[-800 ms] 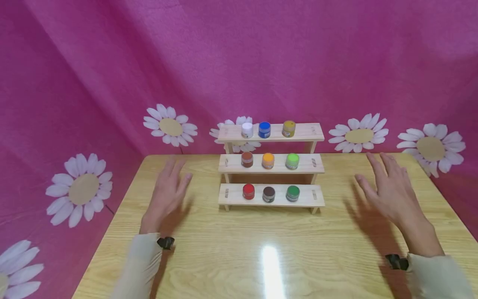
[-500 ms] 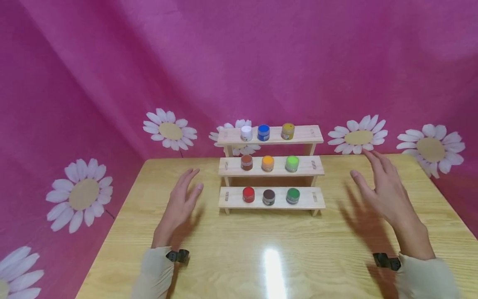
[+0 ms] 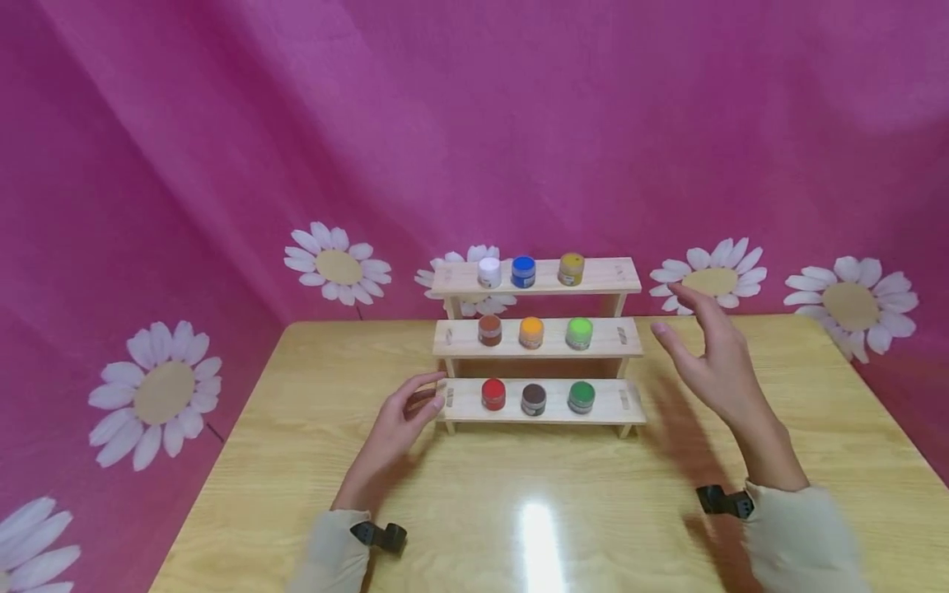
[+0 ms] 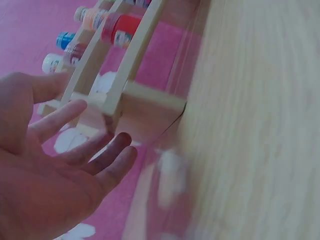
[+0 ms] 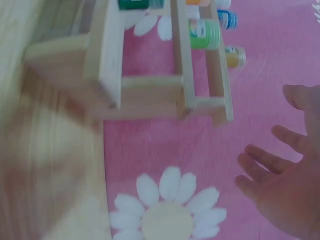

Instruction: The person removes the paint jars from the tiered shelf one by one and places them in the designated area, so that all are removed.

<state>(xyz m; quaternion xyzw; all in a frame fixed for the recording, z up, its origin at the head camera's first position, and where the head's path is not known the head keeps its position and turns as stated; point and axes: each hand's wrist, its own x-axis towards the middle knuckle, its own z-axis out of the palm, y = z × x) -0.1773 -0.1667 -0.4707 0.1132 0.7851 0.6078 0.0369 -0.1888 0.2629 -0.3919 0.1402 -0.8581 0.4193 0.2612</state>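
A three-tier wooden stand (image 3: 467,409) holds small paint jars, three on each step. White, blue (image 3: 523,272) and ochre jars stand on top; brown, orange and light green (image 3: 579,333) ones in the middle; red (image 3: 493,394), dark brown and dark green jars at the bottom. My left hand (image 3: 393,424) is at the left end of the lowest step, fingers loosely bent. In the left wrist view its fingertips come close to the stand's end; whether they touch I cannot tell. My right hand (image 3: 715,371), fingers spread and holding nothing, hovers right of the stand, apart from it.
The stand rests on a light wooden table (image 3: 296,395) near its back edge. A magenta cloth (image 3: 578,123) with printed white daisies hangs behind and at the sides. Light glares off the tabletop in front. A black strap device (image 3: 380,537) sits at each wrist.
My left hand has moved right, up to the stand's left end. My right hand has moved left, nearer the stand's right side. The jars keep their places on the steps.
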